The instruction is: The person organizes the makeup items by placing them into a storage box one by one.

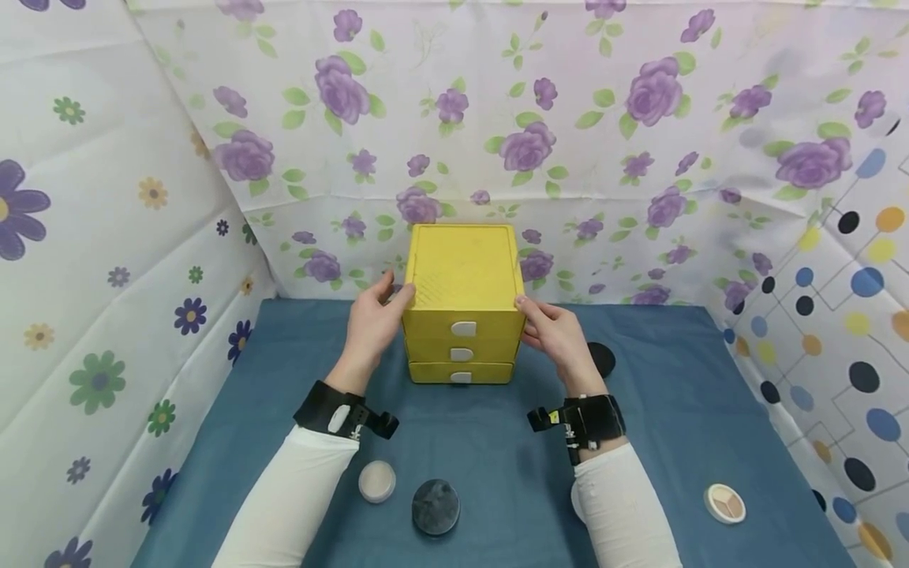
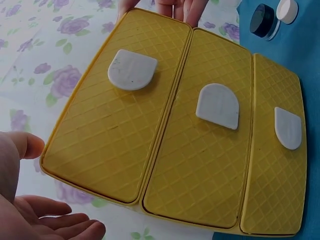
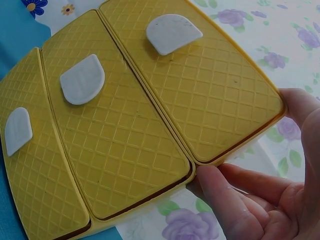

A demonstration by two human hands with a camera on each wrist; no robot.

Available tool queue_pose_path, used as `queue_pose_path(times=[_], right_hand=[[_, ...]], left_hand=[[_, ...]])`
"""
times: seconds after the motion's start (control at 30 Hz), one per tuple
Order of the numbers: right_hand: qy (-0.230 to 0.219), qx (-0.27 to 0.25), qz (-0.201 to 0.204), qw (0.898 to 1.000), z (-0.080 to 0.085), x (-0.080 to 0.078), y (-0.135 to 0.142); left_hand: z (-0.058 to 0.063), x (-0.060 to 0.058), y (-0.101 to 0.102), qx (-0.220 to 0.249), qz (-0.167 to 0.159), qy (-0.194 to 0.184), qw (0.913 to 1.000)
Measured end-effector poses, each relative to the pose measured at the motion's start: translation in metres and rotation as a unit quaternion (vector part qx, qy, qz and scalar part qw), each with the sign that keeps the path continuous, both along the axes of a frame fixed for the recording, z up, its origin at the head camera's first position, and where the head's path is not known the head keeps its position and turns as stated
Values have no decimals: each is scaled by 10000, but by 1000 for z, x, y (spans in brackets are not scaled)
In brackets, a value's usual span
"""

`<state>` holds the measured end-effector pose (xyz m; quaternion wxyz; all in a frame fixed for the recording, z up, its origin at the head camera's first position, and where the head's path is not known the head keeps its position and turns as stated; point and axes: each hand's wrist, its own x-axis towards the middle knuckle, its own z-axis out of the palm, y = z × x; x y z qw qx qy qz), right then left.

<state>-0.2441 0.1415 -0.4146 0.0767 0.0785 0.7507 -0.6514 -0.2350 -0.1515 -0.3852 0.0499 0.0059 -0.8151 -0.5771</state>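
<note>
A yellow box with three stacked drawers (image 1: pixel 465 268) stands at the back, each drawer front carrying a white rounded pull (image 2: pixel 132 70). At its left side is my left hand (image 1: pixel 372 323), thumb tip at the upper left corner, the other fingers relaxed and apart from the side wall in the left wrist view. On the opposite side my right hand (image 1: pixel 561 339) has its thumb at the upper right corner and bent fingers touching the side edge (image 3: pixel 192 167). All three drawers sit pushed in.
A round black item (image 1: pixel 601 360) lies behind the right wrist. Nearer are a small white round jar (image 1: pixel 377 481), a dark round lidded container (image 1: pixel 436 507) and a round compact with beige segments (image 1: pixel 725 503). A white round thing (image 1: pixel 577 502) is partly hidden by the right sleeve. Flowered cloth (image 1: pixel 440 110) hangs behind.
</note>
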Motion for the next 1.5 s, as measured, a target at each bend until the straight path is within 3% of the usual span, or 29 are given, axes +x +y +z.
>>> queue_pose_path(times=[0.2,0.33,0.4,0.5,0.6,0.67,0.73,0.83,1.0,1.1,1.27,1.33,1.5], right_hand=[[-28,-8,-7,10000,0,-1,0],[-59,25,-10,10000,0,-1,0],[-53,38,-41,10000,0,-1,0],[-20,42,-26,10000,0,0,0],[3,26,-33,10000,0,0,1],[2,3,-11,10000,-1,0,2],[-13,-16,-44,10000,0,0,3],[-37,-25,-18,10000,1,1,3],[-35,-25,23,10000,1,0,1],[-62,-31,-11,10000,1,1,2],[-65,-36,17,10000,1,1,3],[-33,-37,55,10000,1,0,3],[21,-110,35,9999,-1,-1,2]], left_hand=[[-2,-1,1,183,58,-4,9998],[-11,2,4,641,596,374,9955],[-19,5,6,1015,979,594,9882],[-36,13,10,1740,1497,781,9702],[-55,21,14,2437,1853,640,9498],[-68,27,19,2804,1955,343,9391],[-80,33,25,2993,1887,-70,9353],[-92,41,33,3046,1583,-648,9370],[-100,46,41,2935,900,-1194,9442],[-102,46,46,2813,283,-1603,9457],[-101,44,57,2645,-781,-2142,9371],[-100,42,61,2615,-916,-2194,9355],[-99,36,67,2609,-854,-2324,9331]])
